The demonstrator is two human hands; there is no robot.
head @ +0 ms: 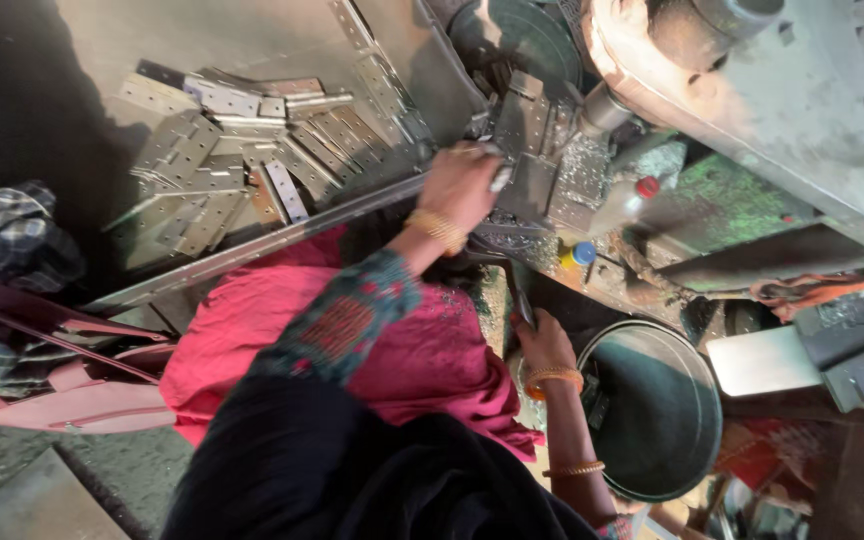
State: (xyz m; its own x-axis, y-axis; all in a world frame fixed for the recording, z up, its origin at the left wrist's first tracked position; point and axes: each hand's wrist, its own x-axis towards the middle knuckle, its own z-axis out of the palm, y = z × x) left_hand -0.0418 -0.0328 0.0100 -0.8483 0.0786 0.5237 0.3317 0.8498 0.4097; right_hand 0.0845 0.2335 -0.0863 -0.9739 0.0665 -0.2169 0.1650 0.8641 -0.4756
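My left hand [462, 185], with a gold bangle at the wrist, reaches forward to the bed of a metal press [532, 180] and pinches a small grey metal plate [501, 177] at its edge. My right hand [545, 345], also wearing bangles, is lower and closed around a dark metal lever [518, 295] that runs up towards the press. A pink cloth [392, 350] covers my lap between the two arms.
A sloped steel tray [252, 40] to the left holds a heap of several perforated hinge plates [232, 160]. A round metal bucket [652, 410] sits by my right arm. A red-capped bottle [642, 190] and a blue-and-yellow cap [580, 255] lie on the press bench. A pink bag [82, 395] rests at far left.
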